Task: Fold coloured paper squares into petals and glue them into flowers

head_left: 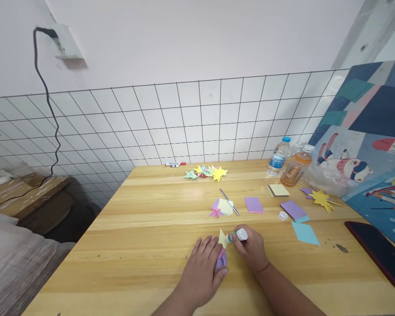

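My right hand (253, 249) is closed round a white and green glue stick (237, 235), its tip against a pale yellow folded paper piece (222, 238). That yellow point joins a pink and purple folded paper (221, 260) lying on the table. My left hand (202, 271) lies flat with fingers stretched out, resting on the left side of the folded paper and partly covering it. Just beyond the hands are a pink folded paper shape (215, 212), a pale yellow sheet (225, 206) and a slim craft knife (229, 202). A round white cap (282, 216) sits to the right.
Purple paper squares (253, 204), a blue sheet (305, 232) and a dark phone (378, 254) lie at right. Two bottles, one of water (278, 158) and one of orange drink (296, 166), stand near the wall. Paper stars (219, 174) and a marker (175, 165) lie at the back.
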Motion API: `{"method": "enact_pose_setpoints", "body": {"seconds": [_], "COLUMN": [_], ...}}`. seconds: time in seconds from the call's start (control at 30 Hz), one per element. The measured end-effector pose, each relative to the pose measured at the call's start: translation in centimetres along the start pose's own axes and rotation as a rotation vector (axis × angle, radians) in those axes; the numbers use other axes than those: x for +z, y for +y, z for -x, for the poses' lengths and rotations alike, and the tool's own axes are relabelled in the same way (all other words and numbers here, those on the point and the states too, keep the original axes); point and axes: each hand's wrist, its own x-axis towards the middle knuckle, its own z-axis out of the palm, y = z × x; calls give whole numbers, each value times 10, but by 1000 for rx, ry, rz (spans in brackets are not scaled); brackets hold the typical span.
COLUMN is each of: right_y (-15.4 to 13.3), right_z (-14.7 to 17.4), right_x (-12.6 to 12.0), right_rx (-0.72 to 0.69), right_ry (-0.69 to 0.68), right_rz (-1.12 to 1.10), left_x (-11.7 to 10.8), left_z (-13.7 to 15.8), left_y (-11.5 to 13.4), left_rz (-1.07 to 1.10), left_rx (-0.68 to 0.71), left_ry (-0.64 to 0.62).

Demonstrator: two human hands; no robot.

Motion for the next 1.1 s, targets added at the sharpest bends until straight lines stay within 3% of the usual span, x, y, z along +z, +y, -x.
{"method": "enact_pose_setpoints", "body": {"seconds": [0.17, 0.47, 0.77, 0.97, 1.1], "right_y": [-1, -8, -10, -10, -7], "right_z": [1, 1, 2, 4, 5], "right_x": [-3, 6, 8, 6, 1], "right_rx": [-28, -111, -88, -131, -87], "right_ry": [52, -90, -179, -150, -36], "right_rz": [4, 107, 150, 91, -7], "left_x": [0, 2, 3, 2, 3], "left_z": [-1, -2, -3, -2, -1], "left_y": [1, 1, 2, 2, 1], "left_rz": [-18, -62, -36, -12, -22], "left_rx": [3, 13, -3, -15, -13], "left_ry": [4, -5, 24, 7, -1]}}
